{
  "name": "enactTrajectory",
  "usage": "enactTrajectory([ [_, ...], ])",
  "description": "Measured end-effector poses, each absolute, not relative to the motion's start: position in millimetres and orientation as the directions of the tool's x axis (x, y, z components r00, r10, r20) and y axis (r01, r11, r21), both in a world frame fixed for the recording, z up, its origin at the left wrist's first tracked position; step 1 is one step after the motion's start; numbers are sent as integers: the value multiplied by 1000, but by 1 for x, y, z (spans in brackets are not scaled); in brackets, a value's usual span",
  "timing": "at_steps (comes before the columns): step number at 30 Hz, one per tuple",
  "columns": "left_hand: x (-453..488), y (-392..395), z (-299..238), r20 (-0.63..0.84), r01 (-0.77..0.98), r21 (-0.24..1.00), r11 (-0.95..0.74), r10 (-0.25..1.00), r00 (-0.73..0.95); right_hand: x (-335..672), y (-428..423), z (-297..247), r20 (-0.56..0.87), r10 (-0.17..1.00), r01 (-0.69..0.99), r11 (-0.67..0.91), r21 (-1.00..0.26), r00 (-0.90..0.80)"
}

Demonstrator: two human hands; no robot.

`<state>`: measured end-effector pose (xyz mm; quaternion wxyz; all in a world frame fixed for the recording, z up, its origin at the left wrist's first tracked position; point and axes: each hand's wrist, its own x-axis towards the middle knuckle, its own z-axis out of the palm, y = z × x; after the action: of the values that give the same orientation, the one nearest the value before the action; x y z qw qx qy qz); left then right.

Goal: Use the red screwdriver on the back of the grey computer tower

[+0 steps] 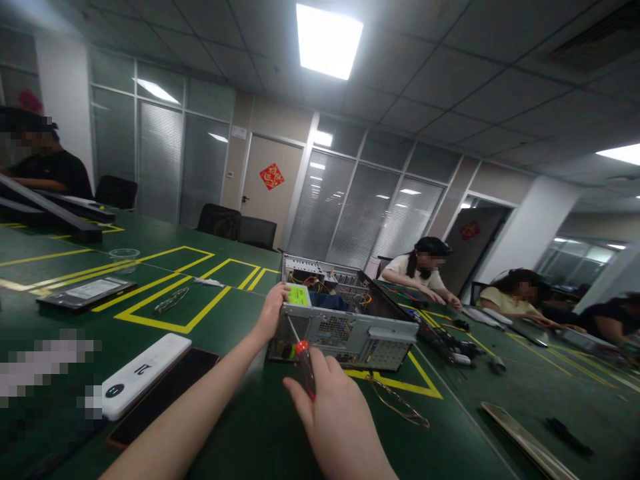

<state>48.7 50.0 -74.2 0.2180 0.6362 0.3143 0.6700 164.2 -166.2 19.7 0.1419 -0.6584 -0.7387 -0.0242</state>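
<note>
An open desktop computer case lies on the green table, its rear panel facing me. In its near left corner sits a power supply with a bright yellow-green label. My left hand grips that corner of the case, its fingertips at the label's edge. A screwdriver with a red and dark handle is held in my right hand. Its shaft slants up to the rear panel beside the vent grille; whether the tip sits in a screw I cannot make out.
On the left lie a hard drive, a clear plastic cup, a white power bank and a dark phone. Eyeglasses rest right of my hand. Cables spread beyond the case. Several people sit around the table.
</note>
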Motion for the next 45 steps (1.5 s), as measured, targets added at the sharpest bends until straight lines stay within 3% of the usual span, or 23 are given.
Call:
enactTrajectory([
  [5, 50, 51, -75, 718, 88, 696, -712, 688, -106, 168, -171, 23, 198, 957, 957, 243, -160, -210],
  [8, 50, 52, -75, 720, 86, 694, -715, 686, -107, 170, -172, 25, 259, 931, 946, 298, -127, -258],
  [12, 49, 51, -75, 706, 101, 709, -698, 702, -98, 170, -168, 22, 361, 915, 973, 218, -70, -179],
  [16, 49, 50, -74, 705, 108, 710, -696, 703, -96, 168, -165, 19, 361, 926, 990, 138, -42, -114],
  [25, 50, 52, -75, 716, 89, 698, -711, 691, -101, 172, -170, 23, 379, 877, 946, 324, -8, -297],
  [30, 50, 52, -76, 720, 92, 694, -714, 685, -111, 178, -162, 21, 557, 816, 979, 202, -25, -154],
  [40, 49, 50, -74, 709, 103, 705, -701, 696, -113, 176, -167, 23, 446, 872, 965, 255, -60, -203],
  [45, 49, 48, -72, 708, 103, 706, -700, 699, -104, 190, -150, 33, 404, 915, 998, 12, -67, 16],
])
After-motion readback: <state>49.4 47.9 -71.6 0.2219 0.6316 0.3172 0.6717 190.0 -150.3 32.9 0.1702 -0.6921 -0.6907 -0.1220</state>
